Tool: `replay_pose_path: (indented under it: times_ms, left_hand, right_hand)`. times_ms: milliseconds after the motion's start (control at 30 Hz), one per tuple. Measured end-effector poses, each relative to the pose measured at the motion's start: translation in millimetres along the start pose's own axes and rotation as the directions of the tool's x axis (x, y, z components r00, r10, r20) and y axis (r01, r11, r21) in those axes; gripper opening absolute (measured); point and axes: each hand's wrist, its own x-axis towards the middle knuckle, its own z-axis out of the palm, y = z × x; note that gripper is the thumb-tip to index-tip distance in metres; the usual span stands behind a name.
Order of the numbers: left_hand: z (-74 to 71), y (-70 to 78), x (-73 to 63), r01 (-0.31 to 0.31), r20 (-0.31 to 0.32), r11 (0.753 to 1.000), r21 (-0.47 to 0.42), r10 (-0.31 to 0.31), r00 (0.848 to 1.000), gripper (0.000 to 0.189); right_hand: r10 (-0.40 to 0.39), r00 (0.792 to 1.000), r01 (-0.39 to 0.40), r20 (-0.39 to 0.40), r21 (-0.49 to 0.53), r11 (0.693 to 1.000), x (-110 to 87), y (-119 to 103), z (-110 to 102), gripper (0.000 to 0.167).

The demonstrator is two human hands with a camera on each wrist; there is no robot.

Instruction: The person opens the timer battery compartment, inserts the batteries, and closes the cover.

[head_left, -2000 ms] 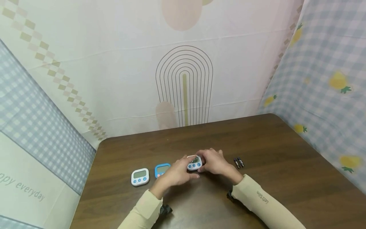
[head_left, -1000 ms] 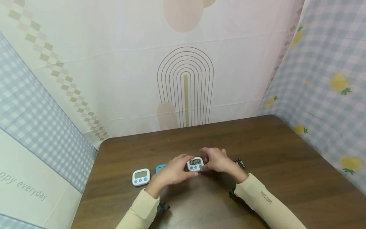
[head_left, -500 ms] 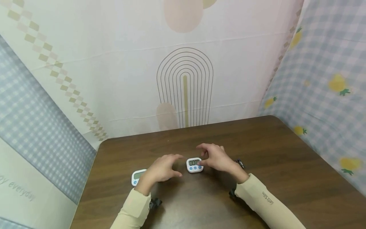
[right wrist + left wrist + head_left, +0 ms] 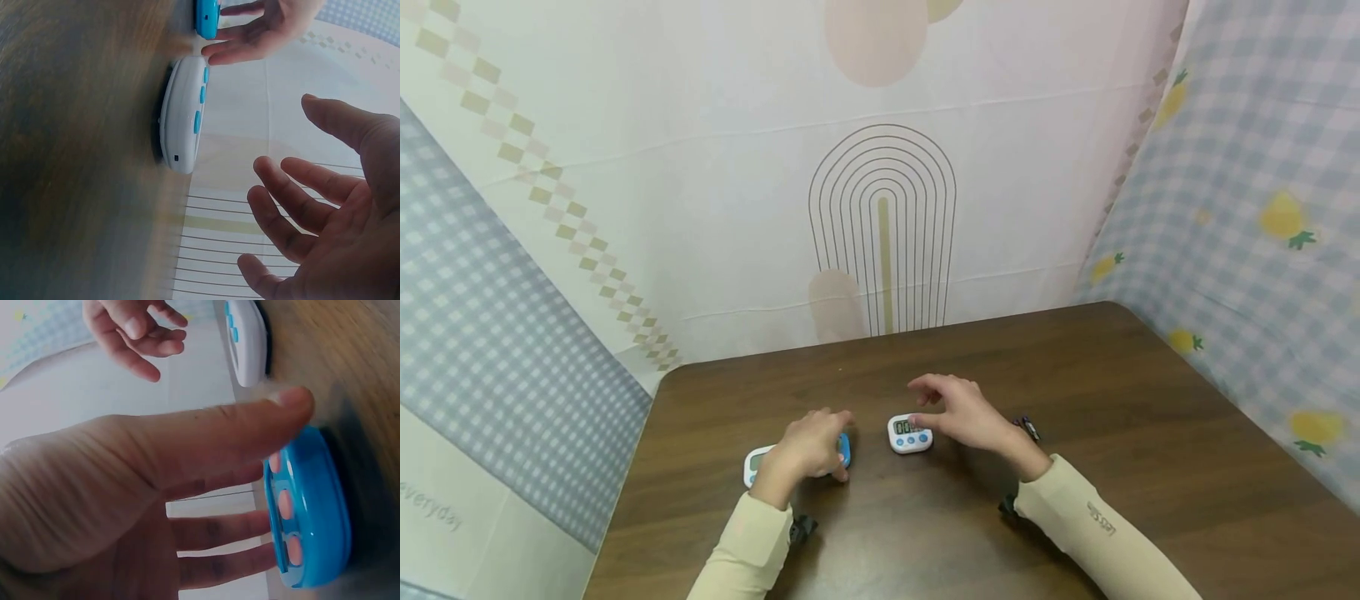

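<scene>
A white digital timer [image 4: 901, 445] with blue buttons stands at the middle of the table, digits showing on its screen. My right hand [image 4: 964, 413] hovers over its right side, fingers apart and holding nothing; the right wrist view shows a gap between hand [image 4: 331, 219] and timer [image 4: 181, 119]. My left hand [image 4: 805, 446] is over a blue timer [image 4: 319, 512] with pink buttons. Its fingers are fairly straight and reach to the blue timer's face, with the thumb near one end; firm contact cannot be told. A second white timer [image 4: 751, 467] is partly hidden behind the left hand.
Two small batteries [image 4: 1031, 428] lie on the brown table [image 4: 970, 517] to the right of the right hand. A patterned cloth [image 4: 737, 208] hangs behind the table's far edge, and checked cloths [image 4: 1247, 275] hang at both sides.
Both hands have let go of the middle white timer. My left hand has moved left over the blue timer; my right hand has lifted slightly off and stays close by.
</scene>
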Motion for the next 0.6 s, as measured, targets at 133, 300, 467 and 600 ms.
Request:
replay_pose_path:
  times_ms: [133, 300, 467, 600]
  left_hand:
    - [3.1, -1.8, 1.7, 0.023, -0.009, 0.999, 0.038, -0.023, 1.000, 0.071]
    - [3.8, -3.2, 3.2, 0.013, -0.015, 0.998, 0.057, -0.012, 1.000, 0.063]
    - [3.0, -3.4, 3.6, -0.028, -0.047, 0.998, 0.052, 0.030, 0.998, 0.055]
    - [1.0, -2.0, 4.7, -0.074, -0.098, 0.997, 0.014, 0.075, 0.992, 0.054]
  right_hand:
    - [0.004, 1.000, -0.004, 0.006, 0.007, 1.000, 0.2, 0.9, 0.4, 0.045]
    - [0.015, 1.000, -0.015, 0.010, 0.018, 1.000, 0.7, 1.5, 0.6, 0.044]
    - [0.017, 1.000, -0.017, 0.011, 0.026, 1.000, 0.9, 1.0, 0.7, 0.044]
    - [0.005, 1.000, -0.006, 0.021, 0.060, 0.998, 1.3, -0.4, 0.7, 0.044]
